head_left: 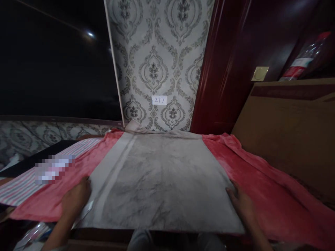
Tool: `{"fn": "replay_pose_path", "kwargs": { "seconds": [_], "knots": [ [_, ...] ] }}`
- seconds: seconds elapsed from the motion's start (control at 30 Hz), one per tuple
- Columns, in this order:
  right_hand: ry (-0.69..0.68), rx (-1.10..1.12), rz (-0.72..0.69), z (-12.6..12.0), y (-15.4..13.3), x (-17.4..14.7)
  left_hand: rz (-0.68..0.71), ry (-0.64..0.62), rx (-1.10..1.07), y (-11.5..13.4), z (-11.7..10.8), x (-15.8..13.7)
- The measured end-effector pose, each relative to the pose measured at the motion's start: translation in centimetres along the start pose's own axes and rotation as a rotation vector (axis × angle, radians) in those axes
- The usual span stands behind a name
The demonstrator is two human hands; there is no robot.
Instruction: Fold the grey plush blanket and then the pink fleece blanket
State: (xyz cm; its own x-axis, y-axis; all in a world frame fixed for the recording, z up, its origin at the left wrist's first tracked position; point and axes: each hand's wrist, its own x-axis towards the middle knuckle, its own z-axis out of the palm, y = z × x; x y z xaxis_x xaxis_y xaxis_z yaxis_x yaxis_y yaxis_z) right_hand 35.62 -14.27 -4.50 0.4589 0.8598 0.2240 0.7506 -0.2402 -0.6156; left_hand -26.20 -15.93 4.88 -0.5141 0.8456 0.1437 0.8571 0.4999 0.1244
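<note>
I see my left hand (75, 198) lying palm-down with fingers curled over the left edge of the grey towel (159, 181), and my right hand (242, 204) flat on its right edge, fingers together, pinching nothing that I can make out; the towel lies spread on the red blanket (264, 188), in front of me at twelve o'clock. As I judge it, uneven pressing could drag the towel askew or ruck the soft blanket under it; the far end already bunches at the patterned wallpaper (157, 59). Its long axis runs six to twelve, its pale stripe toward eleven; a striped cloth (23, 188) lies at nine.
</note>
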Motion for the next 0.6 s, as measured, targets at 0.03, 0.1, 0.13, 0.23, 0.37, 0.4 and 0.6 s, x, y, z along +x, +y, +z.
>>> {"fn": "replay_pose_path", "kwargs": {
  "seconds": [0.03,0.1,0.13,0.23,0.37,0.4,0.6],
  "knots": [
    [-0.008,-0.013,0.005,-0.2,-0.3,-0.1,-0.007,-0.007,0.004,0.2,-0.2,-0.1],
    [-0.023,-0.025,0.009,-0.6,-0.6,-0.2,-0.022,-0.034,0.01,0.5,-0.6,-0.3],
    [-0.033,-0.025,0.011,-0.7,-0.7,-0.2,-0.026,-0.052,0.012,0.6,-0.8,-0.4],
    [-0.067,-0.011,0.034,-0.8,-0.4,0.2,-0.018,-0.078,0.001,0.3,-1.0,-0.3],
    [-0.067,0.065,0.034,-0.7,0.3,2.2,-0.01,-0.121,-0.022,-0.5,-1.1,1.2],
    [-0.061,0.081,0.023,-0.6,0.4,2.9,-0.006,-0.147,-0.027,-0.5,-1.1,1.8],
    [-0.065,0.05,-0.017,0.5,-0.1,8.3,0.083,-0.149,-0.081,1.8,-1.3,5.9]
  ]
}}
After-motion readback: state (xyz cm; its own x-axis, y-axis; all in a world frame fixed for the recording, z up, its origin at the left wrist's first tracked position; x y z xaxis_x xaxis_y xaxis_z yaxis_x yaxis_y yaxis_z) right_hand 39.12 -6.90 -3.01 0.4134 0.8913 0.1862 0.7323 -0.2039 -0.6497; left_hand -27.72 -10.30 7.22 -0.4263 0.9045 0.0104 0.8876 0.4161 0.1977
